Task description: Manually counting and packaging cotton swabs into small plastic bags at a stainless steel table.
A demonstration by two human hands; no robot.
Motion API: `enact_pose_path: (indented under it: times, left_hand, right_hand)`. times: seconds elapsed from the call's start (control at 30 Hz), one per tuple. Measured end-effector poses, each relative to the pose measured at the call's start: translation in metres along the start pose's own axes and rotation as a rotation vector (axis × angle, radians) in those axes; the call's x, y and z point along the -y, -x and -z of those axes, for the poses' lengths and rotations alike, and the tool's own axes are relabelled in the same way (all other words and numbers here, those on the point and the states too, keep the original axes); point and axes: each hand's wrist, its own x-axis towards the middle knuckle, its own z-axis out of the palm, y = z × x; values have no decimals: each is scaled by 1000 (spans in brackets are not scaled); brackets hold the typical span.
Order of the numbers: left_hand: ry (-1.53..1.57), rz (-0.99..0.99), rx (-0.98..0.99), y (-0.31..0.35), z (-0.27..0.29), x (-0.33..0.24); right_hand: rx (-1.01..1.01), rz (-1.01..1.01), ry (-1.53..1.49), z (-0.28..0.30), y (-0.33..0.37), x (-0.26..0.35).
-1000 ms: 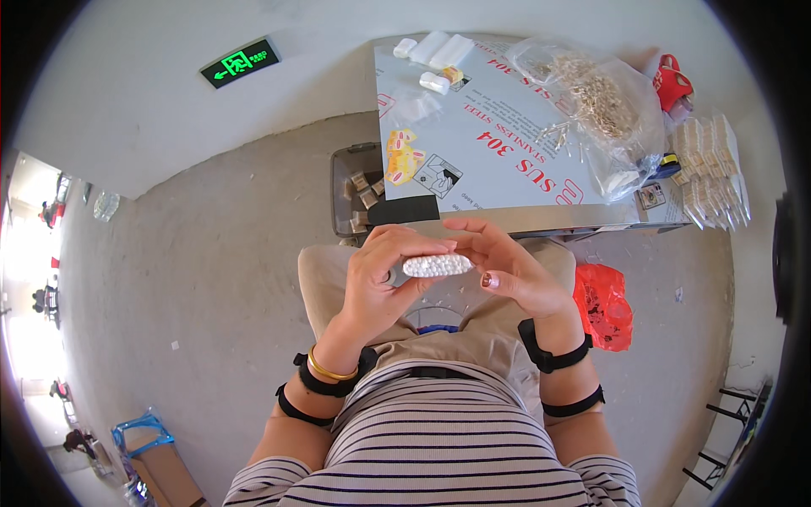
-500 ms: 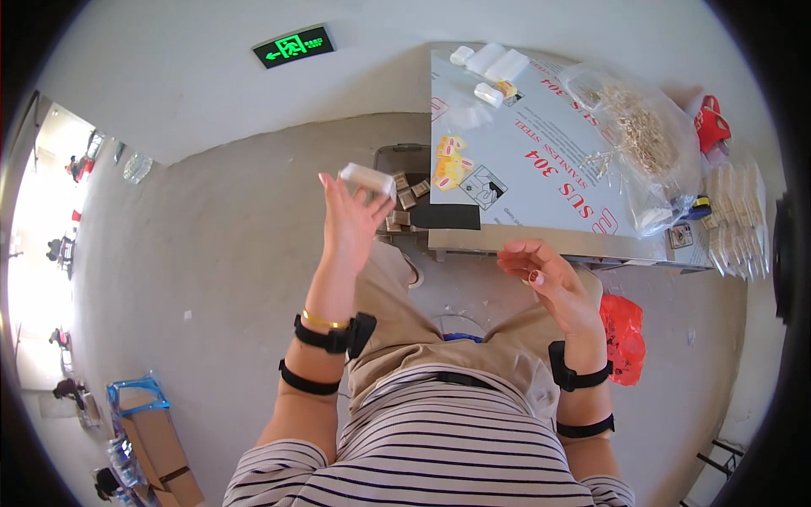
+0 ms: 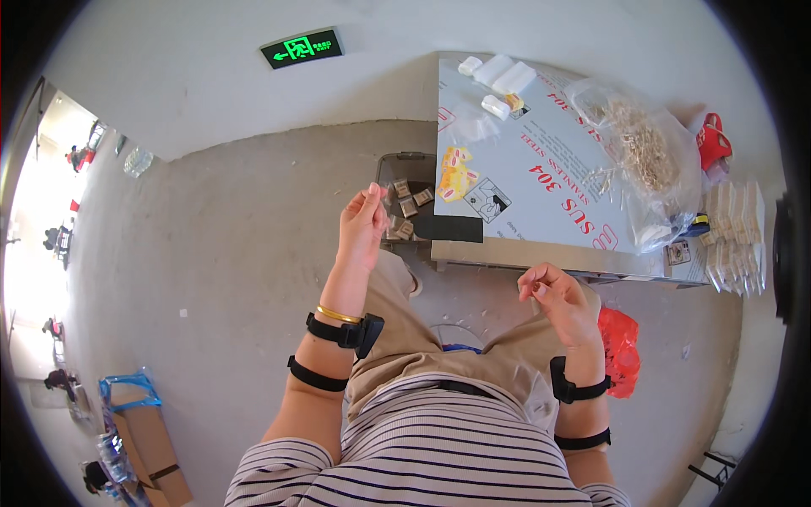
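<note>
My left hand (image 3: 363, 226) is raised by the left side of the dark see-through bin (image 3: 411, 157), its fingers drawn together. Whether they hold anything is hidden. Inside the bin lie several small brown packaged pieces (image 3: 409, 207). In front of the table edge, above my lap, my right hand (image 3: 561, 306) curls with its thumb against the fingers. I cannot make out anything in its grip. Crumpled clear plastic (image 3: 536, 395) rests on my right thigh.
A film-covered metal table (image 3: 498, 156) bears white packets (image 3: 512, 76), a yellow package (image 3: 457, 176), and a clear bag of thin sticks (image 3: 646, 152). Stacked clear packs (image 3: 733, 232) stand at its right end. A red bag (image 3: 618, 351) is on the floor; a cardboard box (image 3: 155, 444) stands lower left.
The whitish box-shaped piece at my left fingers is out of sight. That hand has closed and shifted slightly right and down. My right fingers have curled inward.
</note>
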Motion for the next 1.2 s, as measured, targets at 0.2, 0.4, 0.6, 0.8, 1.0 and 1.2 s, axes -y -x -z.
enact_pose_path:
  times: [0.2, 0.4, 0.6, 0.8, 1.0, 1.2]
  left_hand:
    - [-47, 114, 130, 14, 4, 6]
    - [-416, 116, 186, 22, -25, 22]
    - [-507, 91, 354, 10, -54, 41]
    - [-470, 267, 474, -8, -74, 49]
    - [-527, 346, 519, -25, -92, 82]
    - [-575, 480, 586, -40, -110, 134]
  right_hand:
    - [-66, -46, 146, 2, -11, 3]
    - [-117, -109, 142, 16, -30, -19]
    - [-262, 21, 161, 34, -47, -61]
    - [-512, -110, -82, 90, -69, -126]
    - [-662, -157, -133, 118, -70, -136]
    - [-779, -183, -196, 158, -65, -140]
